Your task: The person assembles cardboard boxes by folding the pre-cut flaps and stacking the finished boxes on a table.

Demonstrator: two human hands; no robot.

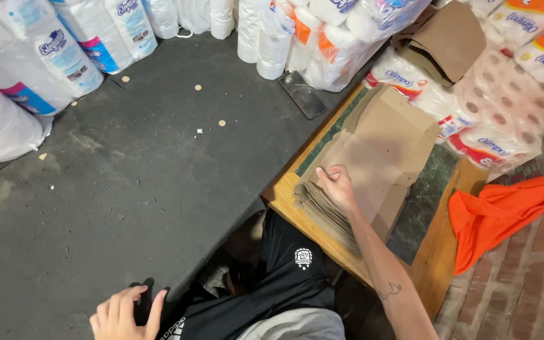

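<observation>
Paper bags, brown and folded flat, lie in a thick stack on a low wooden table with a dark green top. The right hand rests on the stack near its left edge, fingers curled in and pinching at the top sheet, so it looks closed on a corner of paper, though the exact grip is too small to tell. The left hand is well apart, down beside the knee in black shorts, fingers spread and holding nothing. Packs of toilet rolls crowd the far side of the table and line the grey floor, and an orange cloth hangs off the table's right edge. The stack overhangs the near corner a little; a sideways pull on one bag could drag several with it and spill them to the floor. A pinch that catches two sheets would lift a pair instead of one.
</observation>
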